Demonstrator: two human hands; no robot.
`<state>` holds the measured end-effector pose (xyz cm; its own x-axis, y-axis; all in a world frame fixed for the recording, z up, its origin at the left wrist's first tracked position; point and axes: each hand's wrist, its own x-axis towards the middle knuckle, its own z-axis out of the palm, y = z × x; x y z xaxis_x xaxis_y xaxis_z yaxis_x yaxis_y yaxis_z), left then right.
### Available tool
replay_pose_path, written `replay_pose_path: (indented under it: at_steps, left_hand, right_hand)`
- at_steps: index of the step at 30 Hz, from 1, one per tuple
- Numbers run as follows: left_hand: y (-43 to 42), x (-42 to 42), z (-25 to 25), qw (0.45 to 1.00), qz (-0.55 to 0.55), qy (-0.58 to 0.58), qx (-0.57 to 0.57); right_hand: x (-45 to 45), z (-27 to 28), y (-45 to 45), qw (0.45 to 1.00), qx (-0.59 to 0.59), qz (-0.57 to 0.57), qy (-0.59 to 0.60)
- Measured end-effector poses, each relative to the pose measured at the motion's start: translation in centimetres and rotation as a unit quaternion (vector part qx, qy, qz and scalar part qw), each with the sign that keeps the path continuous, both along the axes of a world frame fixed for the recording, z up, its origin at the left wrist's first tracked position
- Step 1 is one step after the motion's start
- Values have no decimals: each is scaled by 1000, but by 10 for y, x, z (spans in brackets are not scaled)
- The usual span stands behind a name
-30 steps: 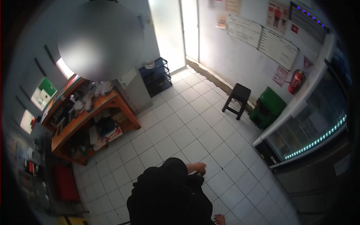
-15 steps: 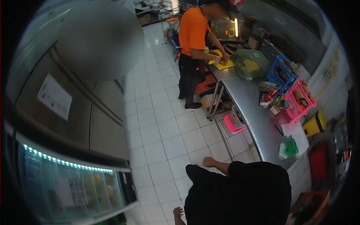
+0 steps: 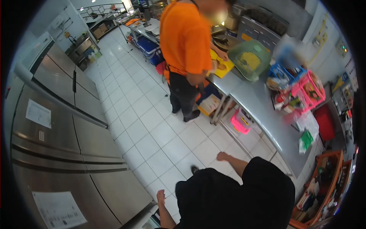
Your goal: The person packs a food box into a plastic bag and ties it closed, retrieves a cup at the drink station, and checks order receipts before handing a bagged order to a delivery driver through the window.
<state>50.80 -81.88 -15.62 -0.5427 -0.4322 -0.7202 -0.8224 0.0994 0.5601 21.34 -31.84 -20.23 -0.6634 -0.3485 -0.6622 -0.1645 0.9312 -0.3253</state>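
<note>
Your left hand (image 3: 161, 196) is hanging half-open, near the steel refrigerator (image 3: 118, 191) at left. Your right hand (image 3: 222, 156) is hanging near the steel table (image 3: 263, 114) at right; its palm is facing away, so its grip cannot be told. Far along, a co-worker (image 3: 187, 44) is leaning over a yellow board (image 3: 229, 68); a green tub (image 3: 264, 65) is sitting just right.

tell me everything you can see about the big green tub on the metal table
The green tub looks like translucent plastic, wide, with rounded corners and an open top. It stands upright on the metal table, between the yellow board and the blue basket. Something yellow shows in it, with a smaller pale patch near the far end; what these are is unclear. The table bears it; whether the board or basket touches it is hard to tell.
</note>
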Motion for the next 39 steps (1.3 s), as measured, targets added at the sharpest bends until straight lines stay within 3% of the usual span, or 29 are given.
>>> replay_pose_path:
  at_steps: [1,2,3,4,8,11,13,14,16,17,18,20,22,23,24,26,27,30,31,32,34,36,38,39]
  left_hand:
    - [-15,-14,-25,990,-131,-34,-49]
    - [-23,-41,-19,962,-249,-53,-97]
    - [-29,-43,-30,988,-124,-91,19]
    - [-27,-50,-27,985,17,-131,109]
    - [-109,-101,-24,903,46,-189,383]
    - [-205,-173,-4,937,110,-226,242]
    - [-277,-253,3,948,113,-224,196]
    - [-310,-296,6,952,106,-223,179]
    - [-373,-396,10,962,82,-218,140]
    - [-403,-451,10,969,61,-211,117]
    - [-430,-511,12,976,31,-197,90]
    - [-497,-633,-13,987,-46,-139,70]
    - [-517,-770,-24,969,-211,-67,106]
    - [-529,-826,-16,982,-180,-47,30]
    - [-540,-882,-20,973,-228,12,28]
    - [-512,-978,4,982,-155,102,-19]
    - [-498,-1015,17,978,-170,118,-17]
    - [-459,-1100,7,959,-246,139,23]
    - [-453,-1119,-23,927,-341,149,37]
    - [-440,-1130,-31,877,-455,154,13]
    - [-396,-1135,-14,774,-609,163,-61]
    - [-372,-1129,-14,724,-681,107,3]
    - [-353,-1123,4,578,-811,13,-92]
    - [-346,-1127,1,505,-859,-9,-81]
  right_hand:
    - [-30,28,-47,999,-18,24,-14]
    - [-51,34,-85,989,-137,-57,-23]
    - [-73,43,-122,979,-198,-22,52]
    - [-101,59,-159,983,-181,-37,-15]
    - [-190,100,-261,968,-246,-54,-1]
    - [-229,27,-288,957,-259,-98,91]
    - [-245,9,-300,984,-97,-144,46]
    - [-249,12,-305,973,-47,-216,-70]
    - [-251,13,-316,996,-9,-86,-28]
    - [-256,25,-325,996,-23,-69,-53]
    - [-255,16,-335,998,-38,-51,19]
    - [-274,39,-372,938,-55,-340,-48]
    - [-298,0,-386,975,-93,-195,56]
    - [-302,-32,-390,981,-110,-119,107]
    - [-319,-30,-410,985,-65,-152,56]
    - [-382,-34,-452,977,17,-211,-42]
    - [-413,-34,-469,970,-22,-240,-34]
    - [-495,-112,-498,989,-80,-118,43]
    - [-558,-19,-520,973,-54,-222,-23]
    - [-595,-20,-541,879,-70,-470,36]
    - [-659,-11,-562,890,-80,-434,116]
    - [-710,19,-588,809,-220,-534,111]
    - [-743,58,-616,764,-290,-567,106]
    - [-753,64,-628,756,-282,-583,89]
